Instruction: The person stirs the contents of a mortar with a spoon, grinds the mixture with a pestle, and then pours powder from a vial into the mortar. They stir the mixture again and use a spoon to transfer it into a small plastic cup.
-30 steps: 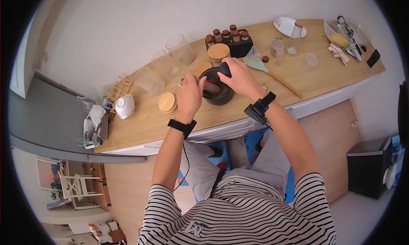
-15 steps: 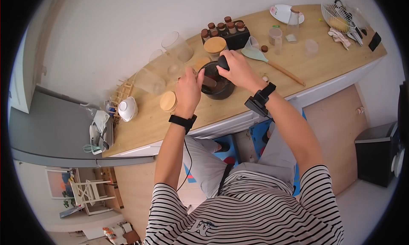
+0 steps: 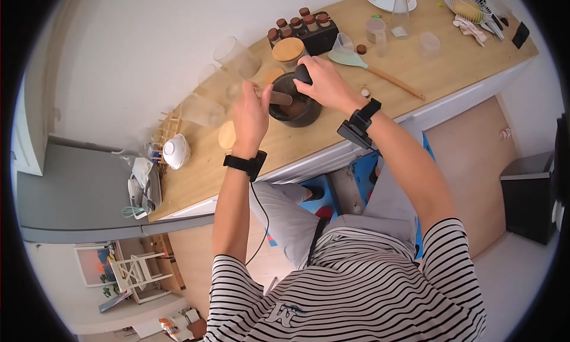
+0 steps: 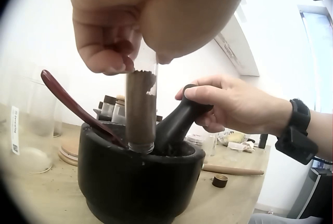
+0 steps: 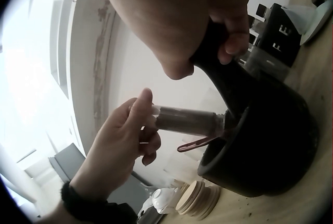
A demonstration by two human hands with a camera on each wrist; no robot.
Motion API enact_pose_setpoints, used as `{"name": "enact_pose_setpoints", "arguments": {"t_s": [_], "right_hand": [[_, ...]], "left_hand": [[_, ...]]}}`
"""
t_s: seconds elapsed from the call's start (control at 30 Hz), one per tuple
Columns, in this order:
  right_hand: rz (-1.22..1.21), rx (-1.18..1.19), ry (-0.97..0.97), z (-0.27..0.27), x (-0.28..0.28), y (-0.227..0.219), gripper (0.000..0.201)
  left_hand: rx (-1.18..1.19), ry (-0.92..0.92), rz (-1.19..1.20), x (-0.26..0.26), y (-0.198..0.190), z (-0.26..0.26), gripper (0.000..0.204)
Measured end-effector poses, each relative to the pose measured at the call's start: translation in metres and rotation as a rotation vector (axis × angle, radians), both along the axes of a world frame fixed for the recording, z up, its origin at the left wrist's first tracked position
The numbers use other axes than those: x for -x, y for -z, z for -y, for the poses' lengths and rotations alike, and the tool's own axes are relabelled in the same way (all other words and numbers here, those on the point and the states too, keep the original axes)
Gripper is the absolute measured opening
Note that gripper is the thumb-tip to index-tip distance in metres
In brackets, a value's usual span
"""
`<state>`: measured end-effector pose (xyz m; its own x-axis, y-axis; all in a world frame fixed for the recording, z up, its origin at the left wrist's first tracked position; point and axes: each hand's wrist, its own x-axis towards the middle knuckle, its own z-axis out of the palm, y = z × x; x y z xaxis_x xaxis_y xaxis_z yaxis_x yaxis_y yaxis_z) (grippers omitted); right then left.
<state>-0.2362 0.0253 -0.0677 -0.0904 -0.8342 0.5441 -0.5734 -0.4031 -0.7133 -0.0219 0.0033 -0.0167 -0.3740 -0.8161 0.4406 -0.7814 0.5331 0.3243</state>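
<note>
My left hand pinches the upper end of a clear glass tube of brown powder. The tube points mouth down at a black stone mortar, its mouth at the mortar's rim in the left wrist view. Brown powder lies inside the mortar. In my right hand is the top of a black pestle, fingers curled round it; the pestle leans inside the mortar, its lower end hidden. A dark red spoon also leans in the mortar, handle out to the left.
Behind the mortar stand a wooden-lidded jar and a black rack of small capped bottles. Clear containers and a white bowl are at the left. A spatula and a small cap lie to the right.
The tube's lower end has drawn back leftward within the mortar's opening. The right hand keeps its hold on the pestle. The head view has shifted, so the counter sits higher in it.
</note>
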Motion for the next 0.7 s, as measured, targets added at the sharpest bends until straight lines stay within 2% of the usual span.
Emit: {"name": "enact_pose_setpoints", "arguments": {"t_s": [0.27, 0.37, 0.47, 0.57, 0.7], "right_hand": [[-0.010, -0.022, 0.016, 0.002, 0.002, -0.001, 0.040], [0.021, -0.033, 0.016, 0.005, 0.002, 0.000, 0.040], [0.013, -0.022, 0.025, 0.006, 0.002, -0.001, 0.041], [0.058, -0.070, -0.016, 0.006, 0.004, -0.003, 0.043], [0.029, -0.056, 0.019, 0.008, 0.002, -0.003, 0.042]], "left_hand": [[-0.013, 0.101, -0.012, -0.008, 0.005, 0.002, 0.034], [-0.056, 0.073, -0.069, -0.010, 0.006, 0.000, 0.033], [0.074, 0.129, 0.003, -0.010, 0.013, 0.001, 0.032], [-0.036, 0.078, -0.041, -0.007, 0.001, -0.003, 0.032], [0.058, 0.168, 0.056, -0.005, 0.004, -0.003, 0.032]]}}
